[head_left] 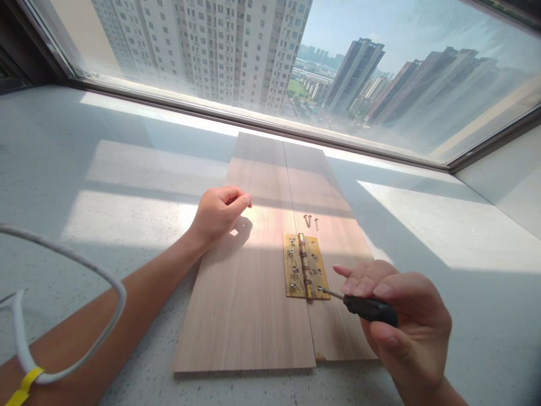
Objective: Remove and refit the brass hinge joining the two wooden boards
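My right hand [406,316] grips a screwdriver [369,309] with a black handle. The screwdriver's tip meets the lower right corner of a brass hinge [295,270], at a hole there. The hinge lies open flat across the seam of two wooden boards [249,304]. Screw heads show in its left leaf; the right leaf has several holes, some perhaps filled. My left hand [222,210] is closed in a pinch above the left board, and whatever its fingers hold, if anything, is hidden. Three loose screws [310,221] lie on the right board just beyond the hinge.
The boards rest on a pale speckled sill [139,192] with bright sun patches. Behind them runs a dark window frame [203,117], with tall buildings outside. A white cable [114,282] with a yellow tie loops at the left, in front of my left forearm.
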{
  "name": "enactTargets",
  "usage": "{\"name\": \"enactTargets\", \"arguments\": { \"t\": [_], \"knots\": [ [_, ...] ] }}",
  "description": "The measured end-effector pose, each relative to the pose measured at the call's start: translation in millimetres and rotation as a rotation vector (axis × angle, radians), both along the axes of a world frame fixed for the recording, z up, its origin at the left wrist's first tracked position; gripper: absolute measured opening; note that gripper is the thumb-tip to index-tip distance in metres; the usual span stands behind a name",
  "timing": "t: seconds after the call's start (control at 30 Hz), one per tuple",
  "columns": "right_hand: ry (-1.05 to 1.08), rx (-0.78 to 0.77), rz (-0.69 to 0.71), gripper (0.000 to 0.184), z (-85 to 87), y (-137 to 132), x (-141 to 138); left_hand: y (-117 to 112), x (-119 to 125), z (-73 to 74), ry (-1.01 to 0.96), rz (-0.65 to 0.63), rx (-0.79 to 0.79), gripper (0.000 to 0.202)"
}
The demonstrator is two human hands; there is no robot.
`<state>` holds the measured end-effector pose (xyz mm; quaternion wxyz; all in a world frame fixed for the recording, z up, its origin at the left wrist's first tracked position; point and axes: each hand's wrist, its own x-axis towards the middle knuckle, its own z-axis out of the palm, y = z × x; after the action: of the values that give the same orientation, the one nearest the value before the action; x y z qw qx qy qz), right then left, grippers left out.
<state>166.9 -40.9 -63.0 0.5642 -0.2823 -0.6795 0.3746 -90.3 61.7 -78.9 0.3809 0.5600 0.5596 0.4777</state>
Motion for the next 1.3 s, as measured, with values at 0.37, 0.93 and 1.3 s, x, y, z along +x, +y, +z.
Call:
{"name": "enactTargets", "arguments": {
  "t": [0.37, 0.93, 1.3],
  "knots": [
    [-0.051, 0.023, -0.054, 0.027, 2.1, -10, -1, -1, 2, 2.1, 0.017, 0.017, -0.003, 0.021],
    [-0.053, -0.129, 0.067, 0.028, 3.3, -1, -7, -2, 3, 5.8, 0.020, 0.035, -0.014, 0.021],
    [-0.098, -0.240, 0.259, 0.043, 6.8, -3, -22, -1, -1, 0.9, 0.031, -0.002, 0.005, 0.022]
  ]
}}
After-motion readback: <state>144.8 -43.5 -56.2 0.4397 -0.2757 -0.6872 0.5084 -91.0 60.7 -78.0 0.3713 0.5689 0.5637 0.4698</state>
